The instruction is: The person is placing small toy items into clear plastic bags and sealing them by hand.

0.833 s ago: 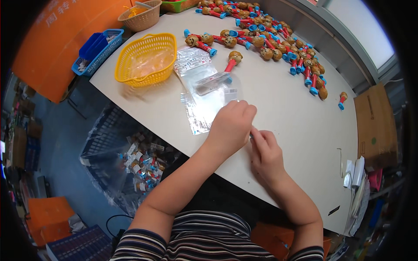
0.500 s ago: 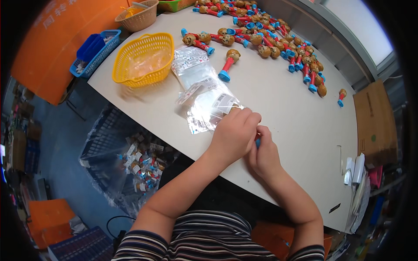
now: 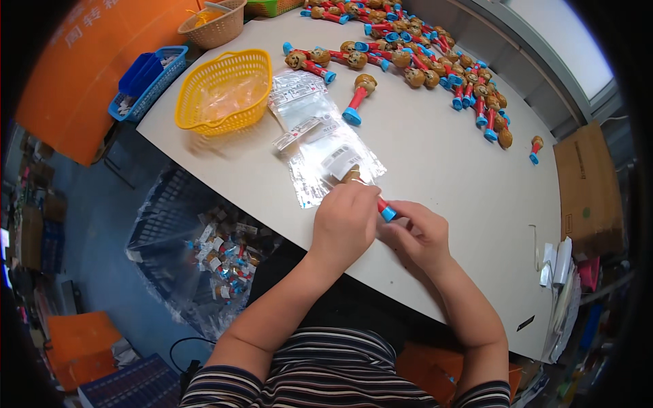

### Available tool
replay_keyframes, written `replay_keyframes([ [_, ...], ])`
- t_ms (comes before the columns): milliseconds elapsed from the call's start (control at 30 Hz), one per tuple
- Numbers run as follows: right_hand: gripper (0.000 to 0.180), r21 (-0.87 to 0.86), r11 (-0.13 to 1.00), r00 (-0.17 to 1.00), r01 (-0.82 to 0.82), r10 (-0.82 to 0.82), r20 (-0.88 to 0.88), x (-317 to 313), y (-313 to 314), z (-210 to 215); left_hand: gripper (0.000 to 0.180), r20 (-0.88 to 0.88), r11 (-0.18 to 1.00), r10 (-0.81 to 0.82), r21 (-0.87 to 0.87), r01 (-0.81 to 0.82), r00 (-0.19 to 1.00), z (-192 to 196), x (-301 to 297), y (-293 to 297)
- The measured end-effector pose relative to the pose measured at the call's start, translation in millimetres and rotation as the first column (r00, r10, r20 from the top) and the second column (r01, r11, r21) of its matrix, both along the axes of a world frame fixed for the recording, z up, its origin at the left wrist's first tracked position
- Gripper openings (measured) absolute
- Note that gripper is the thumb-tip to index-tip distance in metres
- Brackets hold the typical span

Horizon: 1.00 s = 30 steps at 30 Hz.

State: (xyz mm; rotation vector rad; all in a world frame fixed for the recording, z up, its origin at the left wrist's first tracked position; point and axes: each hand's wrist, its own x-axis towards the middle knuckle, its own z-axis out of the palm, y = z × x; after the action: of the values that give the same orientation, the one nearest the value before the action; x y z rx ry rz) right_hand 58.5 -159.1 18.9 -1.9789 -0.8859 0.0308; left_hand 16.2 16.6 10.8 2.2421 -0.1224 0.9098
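My left hand (image 3: 345, 221) is closed around a toy figure (image 3: 383, 204) with a brown head, red body and blue base. Its head end lies inside a clear bag with a white label (image 3: 340, 161), while the red and blue end sticks out past my fingers. Beside the blue base, my right hand (image 3: 425, 238) has its forefinger close to the toy and its thumb apart below, with no clear hold on anything. A stack of clear printed bags (image 3: 309, 115) lies under and beyond the bagged toy. Another such figure (image 3: 358, 100) rests alone past the bags.
Many similar figures (image 3: 415, 58) are heaped along the table's far edge. A yellow basket (image 3: 224, 126) stands at the left, with a blue tray (image 3: 146, 95) beyond it. Below the table edge, a plastic-lined blue crate (image 3: 160, 224) holds packed toys. A cardboard box (image 3: 590, 190) is at the right.
My right hand has moved right and down, loosening from the blue base. My left hand has shifted slightly left and nearer, and more of the toy and label shows.
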Motion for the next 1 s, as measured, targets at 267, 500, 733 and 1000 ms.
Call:
replay_keyframes([
  [267, 0.038, 0.117, 0.984, 0.975, 0.133, -0.151, 0.162, 16, -1, -10, 0.014, -0.05, 0.994, -0.096, -0.054, 0.094, 0.994, 12, -12, -9],
  [500, 0.055, 0.032, 0.981, 0.981, 0.191, -0.192, 0.018, 22, 10, -19, 0.014, -0.035, 0.995, -0.1, -0.023, 0.1, 0.994, 6, -10, -11],
  [733, 0.05, 0.041, 0.987, 0.985, 0.157, -0.153, -0.081, 19, 26, -7, 0.019, -0.077, 0.987, -0.148, 0.047, 0.152, 0.986, 7, -19, -6],
  [1000, 0.02, -0.12, 0.984, 0.642, 0.133, -0.178, -0.746, 14, 6, 21, 0.023, -0.027, 0.996, -0.058, 0.059, 0.059, 0.998, 2, -21, 1],
])
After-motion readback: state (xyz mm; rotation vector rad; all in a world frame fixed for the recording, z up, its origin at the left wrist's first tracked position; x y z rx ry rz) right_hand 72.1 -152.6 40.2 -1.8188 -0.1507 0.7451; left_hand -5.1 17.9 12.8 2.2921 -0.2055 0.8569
